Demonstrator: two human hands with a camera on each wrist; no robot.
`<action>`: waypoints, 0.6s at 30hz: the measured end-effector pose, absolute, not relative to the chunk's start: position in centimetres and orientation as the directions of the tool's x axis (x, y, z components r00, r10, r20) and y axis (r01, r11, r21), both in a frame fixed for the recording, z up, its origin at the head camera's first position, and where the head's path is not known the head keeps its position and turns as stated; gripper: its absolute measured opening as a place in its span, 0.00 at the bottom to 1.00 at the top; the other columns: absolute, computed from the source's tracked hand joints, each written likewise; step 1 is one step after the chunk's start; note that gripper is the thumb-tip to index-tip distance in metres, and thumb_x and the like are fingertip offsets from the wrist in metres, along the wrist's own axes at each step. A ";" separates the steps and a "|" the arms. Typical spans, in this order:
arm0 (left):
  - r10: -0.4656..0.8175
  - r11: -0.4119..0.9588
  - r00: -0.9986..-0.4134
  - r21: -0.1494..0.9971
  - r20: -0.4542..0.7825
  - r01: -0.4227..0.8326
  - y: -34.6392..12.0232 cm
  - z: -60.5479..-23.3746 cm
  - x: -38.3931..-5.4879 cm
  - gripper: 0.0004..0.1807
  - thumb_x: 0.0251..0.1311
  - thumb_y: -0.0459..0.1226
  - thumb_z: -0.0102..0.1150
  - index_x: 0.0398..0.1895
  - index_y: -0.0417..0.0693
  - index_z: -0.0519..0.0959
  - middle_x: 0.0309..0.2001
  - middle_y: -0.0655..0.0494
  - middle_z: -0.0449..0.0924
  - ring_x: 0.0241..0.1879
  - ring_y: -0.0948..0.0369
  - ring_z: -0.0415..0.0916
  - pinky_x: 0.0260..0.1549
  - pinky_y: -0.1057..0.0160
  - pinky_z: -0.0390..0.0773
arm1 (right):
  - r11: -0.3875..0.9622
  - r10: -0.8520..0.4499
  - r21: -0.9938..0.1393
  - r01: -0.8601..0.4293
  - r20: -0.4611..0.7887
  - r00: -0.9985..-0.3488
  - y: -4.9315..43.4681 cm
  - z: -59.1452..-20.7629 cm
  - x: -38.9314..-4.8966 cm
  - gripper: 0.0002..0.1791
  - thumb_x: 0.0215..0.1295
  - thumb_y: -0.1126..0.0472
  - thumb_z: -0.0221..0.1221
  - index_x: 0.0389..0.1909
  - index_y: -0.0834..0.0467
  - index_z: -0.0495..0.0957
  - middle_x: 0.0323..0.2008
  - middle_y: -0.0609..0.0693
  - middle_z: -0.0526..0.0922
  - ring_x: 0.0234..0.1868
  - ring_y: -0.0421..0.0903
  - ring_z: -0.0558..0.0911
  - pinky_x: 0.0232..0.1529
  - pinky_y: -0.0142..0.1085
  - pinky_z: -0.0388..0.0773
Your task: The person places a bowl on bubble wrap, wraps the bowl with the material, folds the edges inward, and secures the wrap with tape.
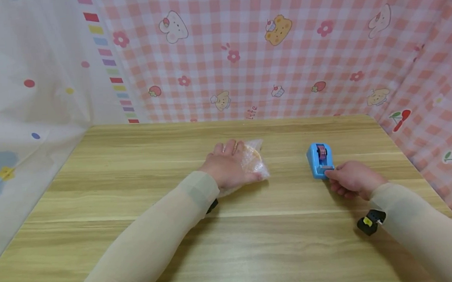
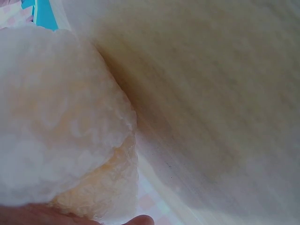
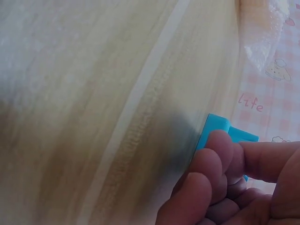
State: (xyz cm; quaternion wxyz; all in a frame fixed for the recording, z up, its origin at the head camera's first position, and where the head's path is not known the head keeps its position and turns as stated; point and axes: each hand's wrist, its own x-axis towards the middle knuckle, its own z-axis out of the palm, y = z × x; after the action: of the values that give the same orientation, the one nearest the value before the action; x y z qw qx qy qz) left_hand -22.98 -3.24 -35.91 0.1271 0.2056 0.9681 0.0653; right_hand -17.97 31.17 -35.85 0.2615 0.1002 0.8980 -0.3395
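A clear bubble-wrap package (image 1: 255,158) with something round and yellowish inside lies near the middle of the table. My left hand (image 1: 228,167) spans it from above and holds it, thumb on the near side and fingers toward the far side. In the left wrist view, a folded bubble-wrap flap (image 2: 61,108) fills the left. My right hand (image 1: 356,179) is at the near end of a blue tape dispenser (image 1: 315,161), which carries a pinkish roll of tape (image 1: 321,152). Its thumb and curled index finger pinch at the cutting edge; the tape's end is hidden.
The wood-grain table (image 1: 133,165) meets a pink checked cloth (image 1: 242,35) at the back and right. White cloth (image 1: 26,50) hangs at the left. A gap of bare table lies between package and dispenser.
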 end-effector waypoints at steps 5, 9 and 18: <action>0.416 0.907 -0.883 0.175 -0.218 0.384 -3.3 -35.9 -22.9 0.69 0.55 0.83 0.43 0.88 0.50 0.39 0.87 0.48 0.39 0.84 0.42 0.41 0.79 0.37 0.57 | 0.749 -0.003 -0.557 0.359 -0.545 -0.839 31.1 -35.9 -18.1 0.22 0.84 0.51 0.48 0.37 0.63 0.80 0.32 0.49 0.80 0.35 0.47 0.78 0.36 0.36 0.79; 0.415 0.907 -0.882 0.174 -0.221 0.383 -3.2 -35.8 -22.9 0.69 0.56 0.83 0.42 0.88 0.50 0.39 0.87 0.48 0.39 0.84 0.41 0.40 0.78 0.36 0.57 | 0.749 -0.005 -0.557 0.358 -0.545 -0.838 31.1 -35.8 -18.1 0.22 0.84 0.51 0.48 0.38 0.63 0.80 0.32 0.50 0.80 0.36 0.47 0.78 0.37 0.36 0.79; 0.414 0.908 -0.884 0.163 -0.217 0.385 -3.2 -35.9 -23.0 0.69 0.56 0.83 0.42 0.88 0.50 0.39 0.87 0.48 0.39 0.84 0.42 0.41 0.78 0.36 0.58 | 0.742 -0.005 -0.563 0.363 -0.546 -0.838 31.1 -35.9 -18.2 0.22 0.84 0.51 0.47 0.38 0.63 0.80 0.31 0.49 0.80 0.35 0.47 0.78 0.37 0.36 0.79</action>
State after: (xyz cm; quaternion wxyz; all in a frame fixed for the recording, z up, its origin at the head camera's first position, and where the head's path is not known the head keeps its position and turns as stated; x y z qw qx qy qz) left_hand -22.96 -3.20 -35.91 0.1244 0.2060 0.9689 0.0577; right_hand -18.15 31.05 -35.87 0.2669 0.1001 0.8944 -0.3446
